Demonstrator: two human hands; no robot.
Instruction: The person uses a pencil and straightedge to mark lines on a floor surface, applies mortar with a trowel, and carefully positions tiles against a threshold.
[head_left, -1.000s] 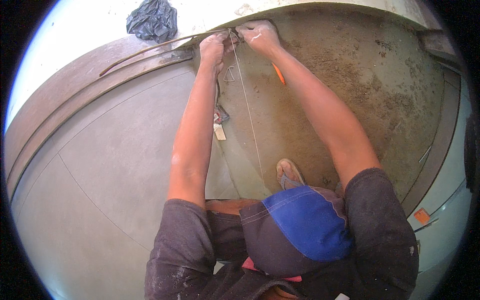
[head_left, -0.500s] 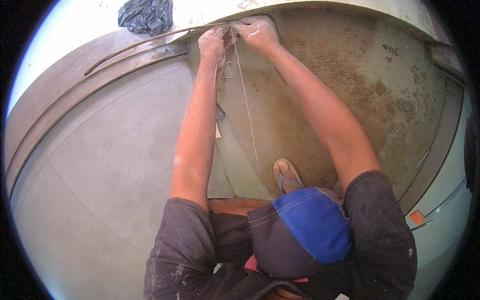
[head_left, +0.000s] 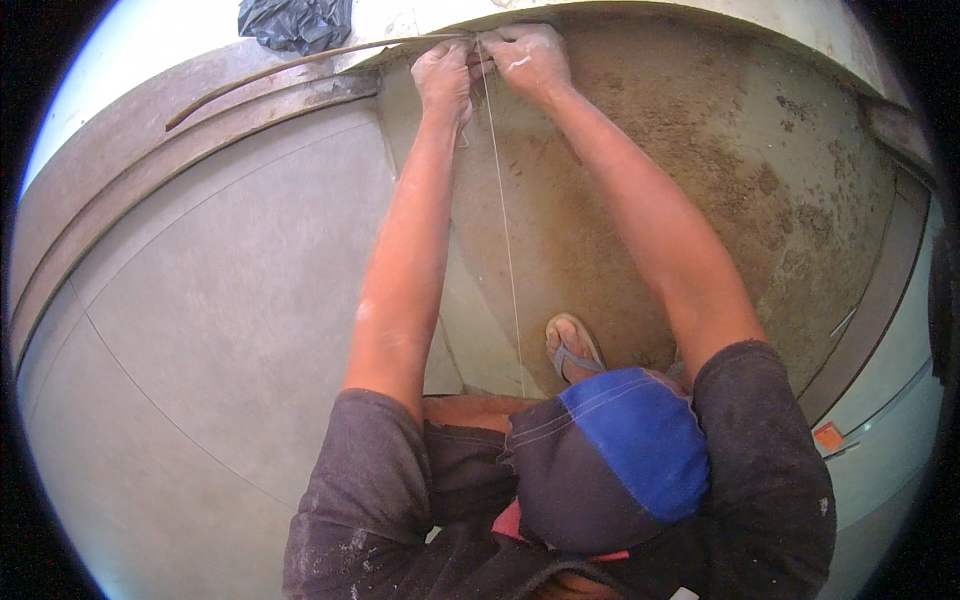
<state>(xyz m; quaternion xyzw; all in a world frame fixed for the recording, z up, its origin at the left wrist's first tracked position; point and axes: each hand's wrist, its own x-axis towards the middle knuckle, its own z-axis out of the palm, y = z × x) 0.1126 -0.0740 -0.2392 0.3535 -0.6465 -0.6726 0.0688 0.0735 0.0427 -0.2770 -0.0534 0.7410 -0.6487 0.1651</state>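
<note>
Both my hands meet at the top of the view, by the pale wall ledge. My left hand (head_left: 445, 80) is closed, its fingers pinched around a thin white string (head_left: 503, 205). Just right of it my right hand (head_left: 532, 62) pinches the same string, thumb and fingers together. From the fingertips the string runs taut down toward my body, and a short loose end hangs under my left hand. A thin, curved brown rod (head_left: 270, 78) reaches from the left to my fingertips. Whether the fingers also grip the rod's end is hidden.
Large grey tiles (head_left: 230, 260) lie at the left, edged by a dark frame strip (head_left: 130, 195). Brown dirt (head_left: 690, 140) covers the floor at the right. A crumpled black plastic bag (head_left: 295, 22) rests at the top. A small orange piece (head_left: 828, 437) lies at the right.
Both hands have shifted slightly right and up, and the string's upper end and the rod's tip moved with them. My left forearm now covers the small dark object seen beside it before.
</note>
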